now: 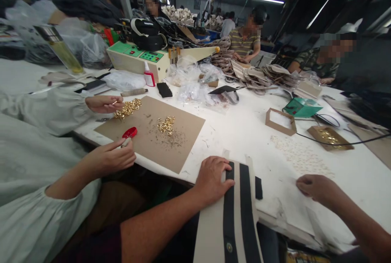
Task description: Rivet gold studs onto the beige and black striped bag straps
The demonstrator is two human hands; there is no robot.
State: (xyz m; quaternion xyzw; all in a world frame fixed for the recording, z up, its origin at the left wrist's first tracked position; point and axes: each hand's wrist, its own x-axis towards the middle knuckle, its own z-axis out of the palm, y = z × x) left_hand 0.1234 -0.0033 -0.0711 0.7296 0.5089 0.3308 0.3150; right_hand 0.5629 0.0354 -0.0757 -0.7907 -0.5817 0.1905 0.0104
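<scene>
A cream panel with two black stripes lies over the table's front edge, with a metal snap near its lower end. My left hand holds it near the top, fingers bent and thumb on one black stripe. A small black tab sticks out from its right side. To the right, my right hand is low over the white table, fingertips pinched together. Whatever may be between them is too small to make out. Just beyond that hand are scattered tiny pale pieces.
On my left, a co-worker's hands hold a small red item and a gold ring, over brown cardboard with gold rings. Cardboard boxes, a green device and a black cable stand at right. A cream machine stands behind.
</scene>
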